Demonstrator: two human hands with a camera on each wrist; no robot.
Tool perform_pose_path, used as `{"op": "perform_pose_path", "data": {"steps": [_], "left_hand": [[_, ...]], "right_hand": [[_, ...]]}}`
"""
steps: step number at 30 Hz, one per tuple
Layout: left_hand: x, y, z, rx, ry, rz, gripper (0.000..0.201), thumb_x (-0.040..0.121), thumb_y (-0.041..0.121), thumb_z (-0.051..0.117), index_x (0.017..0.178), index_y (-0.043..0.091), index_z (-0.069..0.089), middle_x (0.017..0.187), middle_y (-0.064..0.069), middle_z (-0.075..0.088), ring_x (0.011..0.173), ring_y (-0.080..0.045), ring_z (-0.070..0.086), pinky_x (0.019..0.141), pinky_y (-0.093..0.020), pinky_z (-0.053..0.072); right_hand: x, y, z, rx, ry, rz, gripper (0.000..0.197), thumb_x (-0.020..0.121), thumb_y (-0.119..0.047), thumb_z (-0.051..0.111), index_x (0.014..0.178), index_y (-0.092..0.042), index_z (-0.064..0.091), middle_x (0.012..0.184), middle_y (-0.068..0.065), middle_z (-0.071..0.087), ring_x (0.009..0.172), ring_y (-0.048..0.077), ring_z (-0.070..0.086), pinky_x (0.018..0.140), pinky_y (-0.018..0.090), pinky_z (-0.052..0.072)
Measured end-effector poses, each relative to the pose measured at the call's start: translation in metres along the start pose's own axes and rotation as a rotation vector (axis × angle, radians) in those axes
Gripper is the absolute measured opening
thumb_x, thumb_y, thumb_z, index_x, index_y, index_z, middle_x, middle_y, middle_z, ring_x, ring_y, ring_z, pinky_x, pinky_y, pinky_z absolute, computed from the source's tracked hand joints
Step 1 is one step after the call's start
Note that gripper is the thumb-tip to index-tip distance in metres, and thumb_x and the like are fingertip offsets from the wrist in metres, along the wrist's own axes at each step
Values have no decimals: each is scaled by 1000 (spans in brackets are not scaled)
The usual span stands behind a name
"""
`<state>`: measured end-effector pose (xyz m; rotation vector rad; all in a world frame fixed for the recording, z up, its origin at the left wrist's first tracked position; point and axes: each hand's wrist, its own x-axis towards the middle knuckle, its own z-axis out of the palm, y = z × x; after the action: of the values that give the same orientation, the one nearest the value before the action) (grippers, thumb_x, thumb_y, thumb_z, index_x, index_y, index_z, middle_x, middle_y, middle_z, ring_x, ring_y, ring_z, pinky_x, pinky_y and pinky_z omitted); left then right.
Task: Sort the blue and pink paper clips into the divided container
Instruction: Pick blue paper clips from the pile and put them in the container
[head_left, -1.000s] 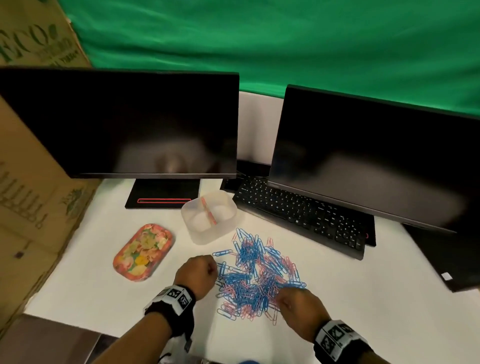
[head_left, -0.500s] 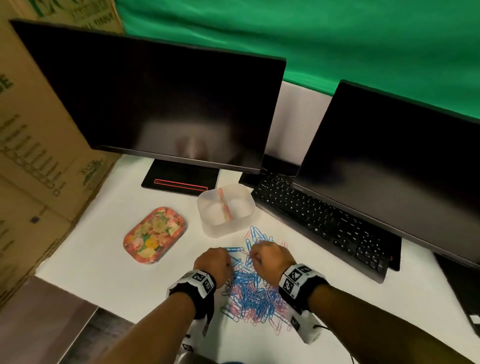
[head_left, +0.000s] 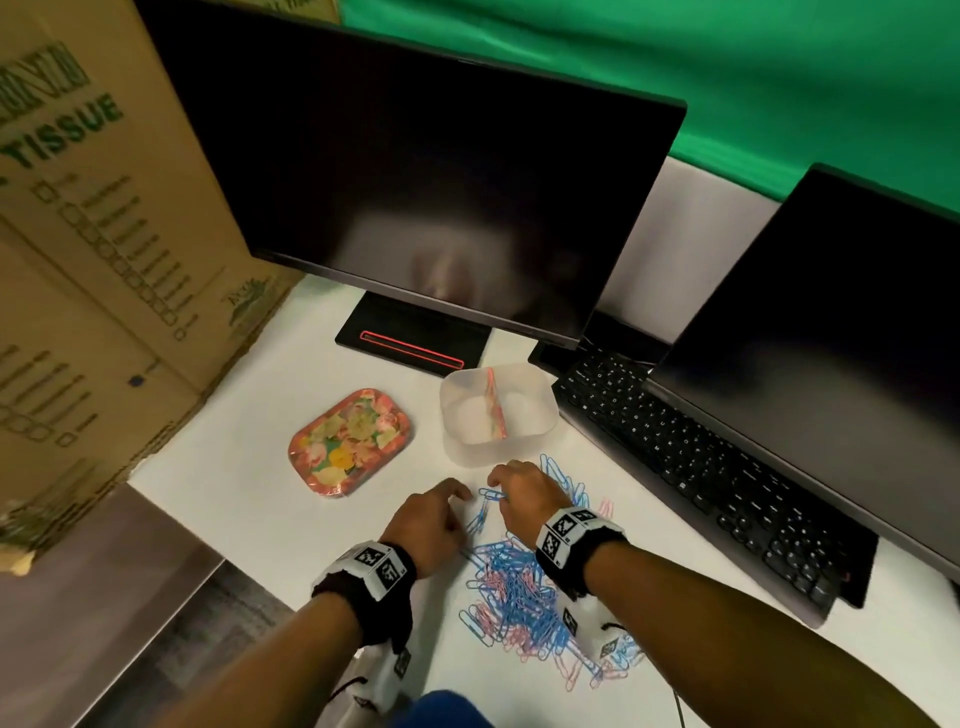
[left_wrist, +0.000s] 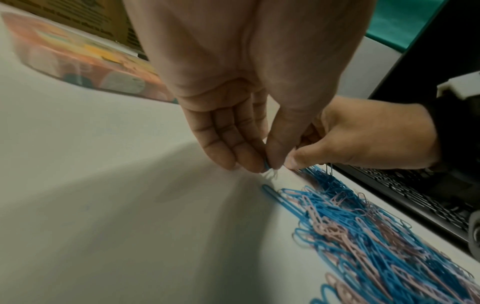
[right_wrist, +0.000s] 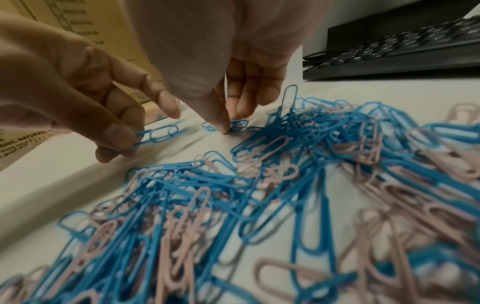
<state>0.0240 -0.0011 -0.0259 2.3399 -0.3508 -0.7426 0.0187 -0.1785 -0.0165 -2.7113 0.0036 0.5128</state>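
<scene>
A tangled pile of blue and pink paper clips lies on the white desk. Behind it stands the clear divided container, a pink strip across its middle and both halves looking empty. My left hand sits at the pile's far left edge and pinches one blue paper clip between thumb and fingers. Close beside it, my right hand curls over the pile's far end, its thumb and fingers closed on a small bunch of blue clips just above the desk.
A floral tray lies left of the container. A black keyboard runs along the right, close to the pile. Two dark monitors stand behind, and a cardboard box walls the left side.
My right hand has come from the pile's right edge to its far end, beside my left hand. My left hand now pinches a blue clip. The head view has shifted left.
</scene>
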Motion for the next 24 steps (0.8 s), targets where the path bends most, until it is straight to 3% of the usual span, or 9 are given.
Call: {"op": "perform_pose_path", "data": {"steps": [2, 3, 6, 10, 13, 18, 20, 22, 24], "left_hand": [[0, -2, 1, 40, -14, 15, 57, 77, 14, 65, 129, 30, 50, 80, 9, 68, 79, -11, 60, 74, -20, 42], [-1, -2, 1, 77, -14, 23, 55, 79, 14, 62, 131, 29, 51, 85, 7, 69, 84, -13, 61, 75, -20, 41], [-2, 0, 0, 155, 1, 41, 36, 85, 14, 50, 115, 29, 65, 100, 0, 72, 97, -22, 63, 76, -23, 41], [1, 0, -2, 239, 4, 14, 23, 80, 18, 51, 96, 25, 67, 97, 1, 70, 93, -23, 63, 74, -26, 46], [3, 0, -5, 271, 30, 12, 18, 80, 18, 52, 92, 20, 65, 98, -2, 65, 93, -25, 61, 75, -29, 46], [3, 3, -10, 126, 62, 52, 13, 81, 11, 55, 84, 21, 63, 88, -1, 68, 79, -20, 58, 67, -23, 39], [4, 1, -12, 9, 84, 53, 19, 80, 7, 57, 80, 26, 62, 80, 1, 69, 75, -20, 61, 67, -23, 42], [6, -1, -14, -75, 98, 45, 26, 81, 5, 57, 90, 27, 66, 78, 3, 70, 76, -19, 63, 71, -23, 46], [8, -2, -14, -131, 83, 26, 32, 83, 4, 54, 100, 26, 69, 78, 5, 69, 78, -17, 64, 77, -25, 48]], "right_hand": [[2, 2, 1, 25, 3, 3, 42, 88, 1, 53, 125, -17, 56, 123, 5, 56, 112, 25, 55, 94, 30, 47], [2, 3, 1, 22, -5, 2, 42, 88, 1, 53, 125, -16, 56, 124, 6, 55, 114, 25, 54, 96, 30, 47], [1, 8, 5, 4, -3, -28, 37, 87, 1, 51, 120, -13, 61, 119, 8, 56, 113, 26, 53, 95, 29, 46], [-5, 11, 6, 49, 28, -36, 26, 88, -6, 48, 108, -10, 65, 111, 9, 58, 109, 26, 52, 92, 30, 46], [-10, 13, 1, 156, 117, -65, 13, 88, -16, 53, 93, -12, 65, 100, 7, 59, 99, 22, 53, 87, 30, 47], [-23, 22, -10, 664, 207, 178, 11, 86, -7, 62, 88, -16, 67, 73, 1, 65, 64, 10, 58, 67, 23, 49], [-32, 27, -13, 922, 154, 226, 21, 88, 2, 54, 98, -15, 64, 71, 3, 63, 63, 11, 58, 61, 21, 48], [-41, 30, -19, 1141, 111, 250, 28, 90, 10, 47, 109, -7, 60, 72, 7, 59, 62, 17, 60, 56, 22, 51], [-49, 33, -24, 1295, 93, 297, 28, 90, 12, 44, 108, -2, 60, 71, 9, 56, 60, 21, 62, 54, 25, 53]]}}
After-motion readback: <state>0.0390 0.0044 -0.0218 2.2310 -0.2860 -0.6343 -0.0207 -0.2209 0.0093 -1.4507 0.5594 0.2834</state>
